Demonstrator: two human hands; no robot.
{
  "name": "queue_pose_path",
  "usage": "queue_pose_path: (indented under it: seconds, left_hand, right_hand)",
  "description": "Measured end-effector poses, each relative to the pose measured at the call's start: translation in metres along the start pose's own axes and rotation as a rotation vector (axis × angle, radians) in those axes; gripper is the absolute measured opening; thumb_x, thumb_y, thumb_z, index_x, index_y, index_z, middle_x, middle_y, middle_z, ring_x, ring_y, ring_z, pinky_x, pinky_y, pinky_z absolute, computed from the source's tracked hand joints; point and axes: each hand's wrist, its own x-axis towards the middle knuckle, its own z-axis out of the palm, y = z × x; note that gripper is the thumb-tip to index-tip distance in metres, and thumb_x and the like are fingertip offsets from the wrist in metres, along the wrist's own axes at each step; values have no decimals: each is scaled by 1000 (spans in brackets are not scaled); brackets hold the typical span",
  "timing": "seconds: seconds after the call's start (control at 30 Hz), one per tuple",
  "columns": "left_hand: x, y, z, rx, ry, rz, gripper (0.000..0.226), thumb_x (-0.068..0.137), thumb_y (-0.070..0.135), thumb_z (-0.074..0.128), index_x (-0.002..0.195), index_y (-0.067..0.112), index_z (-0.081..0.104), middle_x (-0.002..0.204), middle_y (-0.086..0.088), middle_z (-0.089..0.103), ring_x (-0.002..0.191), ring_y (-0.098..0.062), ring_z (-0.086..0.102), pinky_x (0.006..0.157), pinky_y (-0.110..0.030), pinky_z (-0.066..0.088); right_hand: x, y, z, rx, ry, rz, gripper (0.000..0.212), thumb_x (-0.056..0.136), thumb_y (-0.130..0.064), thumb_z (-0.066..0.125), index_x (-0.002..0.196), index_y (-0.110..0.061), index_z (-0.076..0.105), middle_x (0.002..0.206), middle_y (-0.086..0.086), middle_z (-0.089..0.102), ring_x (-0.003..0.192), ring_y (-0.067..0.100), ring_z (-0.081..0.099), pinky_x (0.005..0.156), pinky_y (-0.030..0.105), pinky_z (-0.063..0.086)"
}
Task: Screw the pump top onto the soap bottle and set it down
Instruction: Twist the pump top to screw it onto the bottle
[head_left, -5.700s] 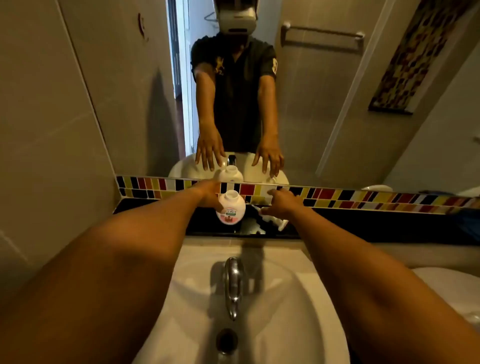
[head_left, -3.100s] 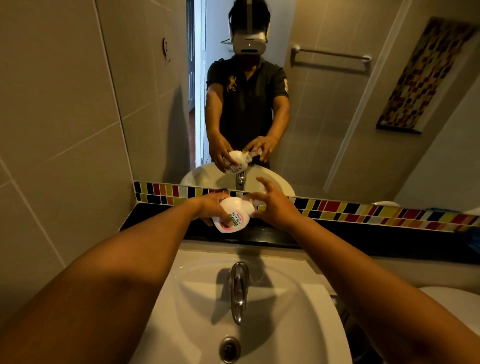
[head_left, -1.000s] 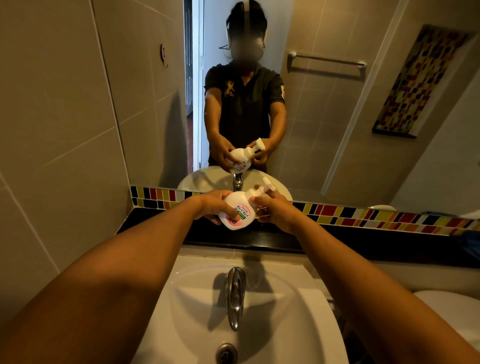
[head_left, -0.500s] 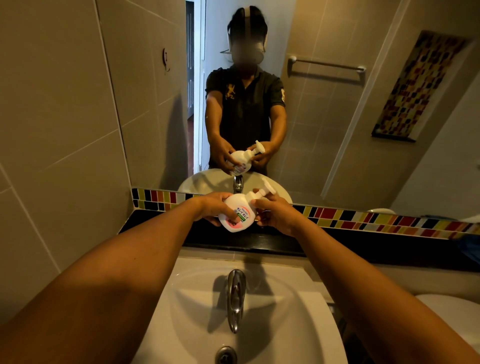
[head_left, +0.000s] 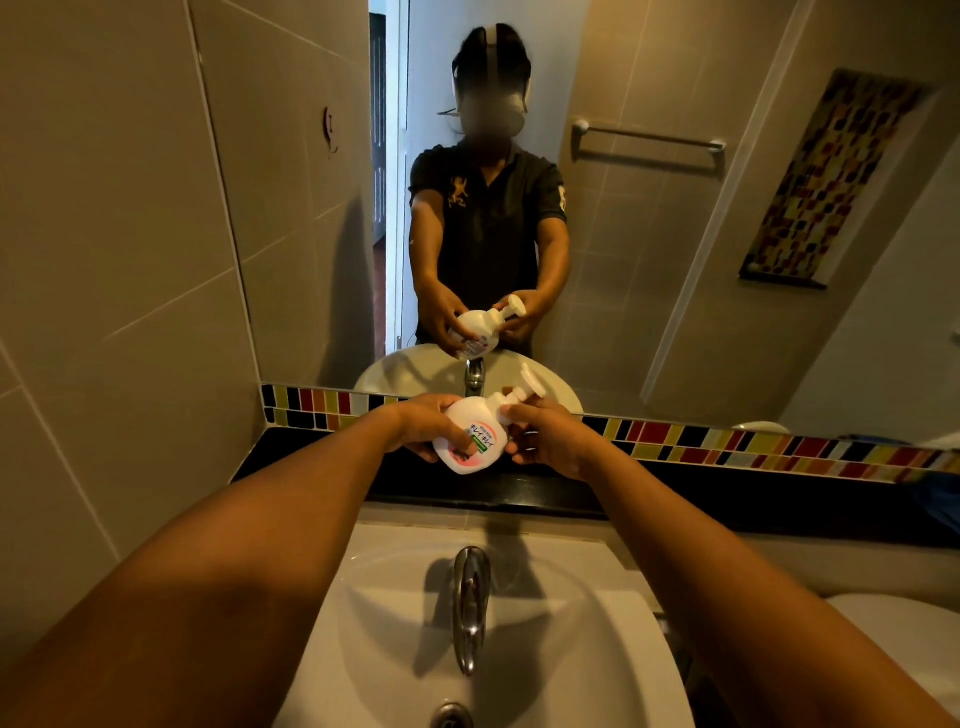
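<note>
Both hands are raised over the black ledge (head_left: 311, 457) at the far side of the white sink (head_left: 597, 649), in front of the mirror (head_left: 649, 260). The left hand (head_left: 423, 428) is wrapped around the round body of the white soap bottle (head_left: 475, 439), which is held in the air, tilted with its neck up and to the right, its label facing near. The right hand (head_left: 545, 436) is pinched on the collar of the pump top (head_left: 522, 392), which sits on the bottle's neck with its nozzle angled to the far right. The chrome tap (head_left: 470, 603) stands below, nearer.
</note>
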Motion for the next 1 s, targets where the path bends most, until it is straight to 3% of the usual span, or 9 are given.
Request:
queue_pose_path:
  seconds: [0.1, 0.37, 0.6, 0.73, 0.87, 1.0]
  left_hand:
    - [-1, -1, -1, -8, 3, -4, 55, 73, 19, 83, 121, 27, 56, 119, -6, 66, 109, -27, 64, 86, -42, 60]
    - [0, 3, 7, 12, -7, 6, 59, 71, 22, 83, 123, 26, 55, 117, -5, 67, 108, -26, 64, 85, -41, 60]
    - [-3, 5, 1, 1, -10, 7, 57, 73, 19, 83, 123, 26, 56, 119, -6, 67, 109, -27, 65, 89, -46, 59]
    - [-2, 7, 7, 11, 20, 28, 56, 73, 18, 82, 122, 25, 56, 119, -6, 66, 111, -28, 63, 89, -45, 59]
    - [-1, 11, 12, 5, 68, 53, 55, 72, 16, 83, 119, 26, 55, 118, -6, 65, 111, -28, 63, 89, -46, 58]
    - [-11, 19, 4, -108, -112, -32, 51, 78, 26, 79, 124, 22, 57, 115, -7, 70, 104, -26, 69, 77, -39, 62]
  right_hand:
    - [1, 1, -1, -25, 12, 1, 39, 92, -24, 66, 126, -8, 55, 95, 13, 68, 75, 21, 63, 66, 32, 55]
    - [4, 4, 3, -116, 78, -44, 55, 86, -53, 66, 114, -6, 64, 76, 7, 70, 61, 16, 62, 61, 29, 53]
    - [0, 1, -4, -75, 28, -42, 39, 93, -27, 66, 125, -8, 57, 96, 12, 69, 70, 17, 62, 63, 29, 55]
    - [1, 3, 1, -127, 128, -114, 36, 92, -31, 67, 119, -8, 61, 90, 7, 70, 71, 15, 65, 60, 25, 52]
    - [-1, 4, 2, -142, 202, -153, 26, 92, -33, 67, 107, -12, 64, 78, 2, 67, 61, 11, 61, 58, 25, 49]
    - [-5, -2, -4, -145, 177, -158, 37, 87, -42, 69, 107, -12, 65, 83, 5, 68, 69, 17, 59, 61, 28, 48]
